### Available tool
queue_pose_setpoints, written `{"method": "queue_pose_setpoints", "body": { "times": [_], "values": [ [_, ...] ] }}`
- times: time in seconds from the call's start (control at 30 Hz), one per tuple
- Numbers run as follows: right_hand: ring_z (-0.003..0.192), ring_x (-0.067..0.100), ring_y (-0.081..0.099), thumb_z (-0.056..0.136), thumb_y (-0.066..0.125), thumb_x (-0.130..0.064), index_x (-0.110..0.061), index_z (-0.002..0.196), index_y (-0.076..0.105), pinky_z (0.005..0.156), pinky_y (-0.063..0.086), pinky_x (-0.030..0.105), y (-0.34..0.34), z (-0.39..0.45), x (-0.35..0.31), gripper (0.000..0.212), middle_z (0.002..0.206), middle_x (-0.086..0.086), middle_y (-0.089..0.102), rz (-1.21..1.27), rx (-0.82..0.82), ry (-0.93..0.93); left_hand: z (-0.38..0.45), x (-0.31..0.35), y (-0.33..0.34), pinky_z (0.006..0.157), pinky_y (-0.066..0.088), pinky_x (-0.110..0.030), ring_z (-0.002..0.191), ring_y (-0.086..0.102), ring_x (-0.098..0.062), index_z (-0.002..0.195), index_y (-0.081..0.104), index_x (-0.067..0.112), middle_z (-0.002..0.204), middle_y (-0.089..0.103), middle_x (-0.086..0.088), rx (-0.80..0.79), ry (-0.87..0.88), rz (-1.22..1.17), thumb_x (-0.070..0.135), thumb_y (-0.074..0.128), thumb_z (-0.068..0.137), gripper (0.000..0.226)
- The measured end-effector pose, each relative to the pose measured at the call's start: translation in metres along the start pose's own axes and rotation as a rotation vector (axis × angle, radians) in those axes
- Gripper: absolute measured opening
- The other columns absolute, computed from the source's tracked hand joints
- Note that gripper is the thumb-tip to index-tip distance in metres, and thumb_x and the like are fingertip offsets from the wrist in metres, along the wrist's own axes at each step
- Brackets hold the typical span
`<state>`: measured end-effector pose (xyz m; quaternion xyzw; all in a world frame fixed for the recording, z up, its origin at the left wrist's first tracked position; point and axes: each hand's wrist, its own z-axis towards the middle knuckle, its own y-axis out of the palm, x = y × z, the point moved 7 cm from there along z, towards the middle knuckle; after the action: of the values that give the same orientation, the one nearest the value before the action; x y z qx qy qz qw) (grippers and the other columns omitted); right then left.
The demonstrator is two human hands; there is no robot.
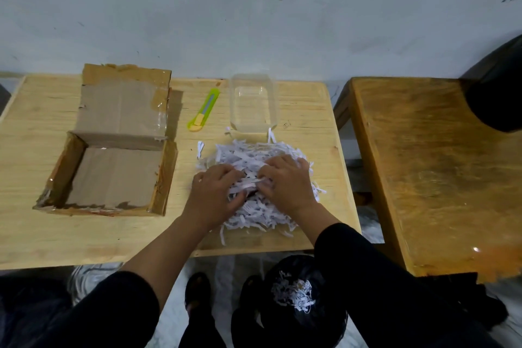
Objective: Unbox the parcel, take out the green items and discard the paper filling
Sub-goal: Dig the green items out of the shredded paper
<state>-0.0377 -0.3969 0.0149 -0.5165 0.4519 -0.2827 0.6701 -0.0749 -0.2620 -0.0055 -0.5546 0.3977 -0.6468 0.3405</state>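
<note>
A heap of white shredded paper (255, 155) lies on the light wooden table (34, 229), right of the open cardboard box (113, 178), whose inside shows bare cardboard. My left hand (214, 195) and my right hand (285, 181) both press into the heap with fingers curled among the strips. A green and yellow utility knife (204, 111) rests behind the heap. No other green item shows in or around the paper.
A clear plastic container (252, 104) stands behind the heap. Below the table's front edge a black bag (299, 308) holds some shredded paper. A darker wooden table (440, 172) stands at the right, with a dark object (497, 93) on its far corner.
</note>
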Motion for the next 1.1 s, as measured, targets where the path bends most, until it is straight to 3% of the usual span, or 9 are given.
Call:
{"method": "queue_pose_setpoints", "body": {
  "times": [0.13, 0.23, 0.33, 0.4, 0.5, 0.63, 0.83, 0.97, 1.1],
  "values": [
    [0.083, 0.024, 0.061, 0.076, 0.068, -0.031, -0.020, 0.074, 0.068, 0.081, 0.037, 0.042, -0.012, 0.003, 0.018, 0.011, 0.081, -0.003, 0.068, -0.005, 0.103, 0.138, 0.000, -0.013, -0.006, 0.067, 0.046, -0.034, 0.078, 0.062, -0.031, 0.096, 0.064, 0.013, 0.089, 0.065, -0.009, 0.016, -0.023, -0.102, 0.027, 0.052, 0.072, 0.030],
    [0.061, 0.024, 0.058, 0.073, 0.072, -0.020, -0.018, 0.066, 0.063, 0.065, 0.034, 0.034, -0.020, 0.005, 0.022, 0.012, 0.061, -0.001, 0.061, -0.075, 0.197, 0.225, 0.002, -0.021, -0.010, 0.069, 0.043, -0.030, 0.081, 0.062, -0.032, 0.103, 0.060, 0.011, 0.095, 0.065, -0.013, 0.059, -0.143, -0.193, 0.007, 0.066, 0.071, 0.032],
    [0.053, 0.026, 0.053, 0.071, 0.073, -0.014, -0.015, 0.066, 0.060, 0.059, 0.027, 0.032, -0.024, 0.005, 0.032, 0.015, 0.060, 0.003, 0.056, -0.142, 0.238, 0.315, -0.001, -0.036, -0.014, 0.077, 0.048, -0.037, 0.086, 0.060, -0.028, 0.115, 0.052, 0.015, 0.098, 0.063, -0.011, 0.094, -0.316, -0.249, 0.011, 0.068, 0.075, 0.043],
    [0.064, 0.026, 0.056, 0.068, 0.071, -0.013, -0.016, 0.074, 0.062, 0.061, 0.033, 0.034, -0.029, 0.005, 0.034, 0.011, 0.074, 0.005, 0.060, -0.177, 0.271, 0.280, -0.003, -0.037, -0.018, 0.082, 0.048, -0.043, 0.089, 0.060, -0.027, 0.118, 0.051, 0.018, 0.102, 0.061, -0.008, 0.105, -0.322, -0.170, 0.014, 0.066, 0.074, 0.046],
    [0.099, 0.026, 0.056, 0.065, 0.061, -0.016, -0.020, 0.094, 0.065, 0.087, 0.040, 0.046, -0.029, 0.009, 0.011, 0.030, 0.106, 0.008, 0.062, -0.060, 0.244, 0.030, 0.003, -0.011, -0.029, 0.082, 0.044, -0.043, 0.096, 0.057, -0.025, 0.110, 0.058, 0.018, 0.104, 0.062, -0.007, 0.205, -0.093, 0.001, 0.022, 0.058, 0.067, 0.044],
    [0.097, 0.030, 0.062, 0.067, 0.060, -0.009, -0.005, 0.096, 0.068, 0.087, 0.049, 0.039, -0.004, 0.010, -0.019, 0.030, 0.101, 0.013, 0.068, 0.186, 0.029, -0.201, 0.011, 0.022, -0.014, 0.072, 0.048, -0.035, 0.086, 0.058, -0.026, 0.101, 0.062, 0.011, 0.095, 0.064, -0.010, 0.039, 0.153, -0.093, 0.024, 0.054, 0.072, 0.033],
    [0.092, 0.032, 0.066, 0.080, 0.057, -0.003, 0.002, 0.092, 0.070, 0.071, 0.055, 0.033, 0.002, 0.008, 0.006, 0.019, 0.097, 0.016, 0.070, 0.207, 0.027, -0.051, 0.007, -0.018, -0.001, 0.083, 0.047, -0.036, 0.105, 0.057, -0.034, 0.113, 0.060, 0.008, 0.113, 0.061, -0.015, -0.017, -0.108, -0.163, -0.004, 0.064, 0.068, 0.046],
    [0.101, 0.034, 0.062, 0.086, 0.056, -0.003, 0.003, 0.102, 0.067, 0.082, 0.048, 0.031, -0.007, 0.011, 0.028, 0.020, 0.107, 0.019, 0.067, 0.264, 0.094, 0.128, 0.000, -0.044, -0.003, 0.090, 0.042, -0.033, 0.114, 0.052, -0.032, 0.125, 0.053, 0.009, 0.123, 0.057, -0.014, -0.015, -0.289, -0.195, 0.000, 0.063, 0.074, 0.053],
    [0.103, 0.031, 0.062, 0.067, 0.067, -0.010, -0.012, 0.106, 0.068, 0.084, 0.047, 0.038, -0.005, 0.010, 0.003, 0.040, 0.110, 0.011, 0.066, 0.141, 0.018, -0.113, 0.008, -0.019, -0.010, 0.085, 0.048, -0.035, 0.105, 0.057, -0.031, 0.119, 0.056, 0.012, 0.114, 0.061, -0.014, 0.034, -0.058, -0.170, 0.016, 0.073, 0.071, 0.051]
  ]
}}
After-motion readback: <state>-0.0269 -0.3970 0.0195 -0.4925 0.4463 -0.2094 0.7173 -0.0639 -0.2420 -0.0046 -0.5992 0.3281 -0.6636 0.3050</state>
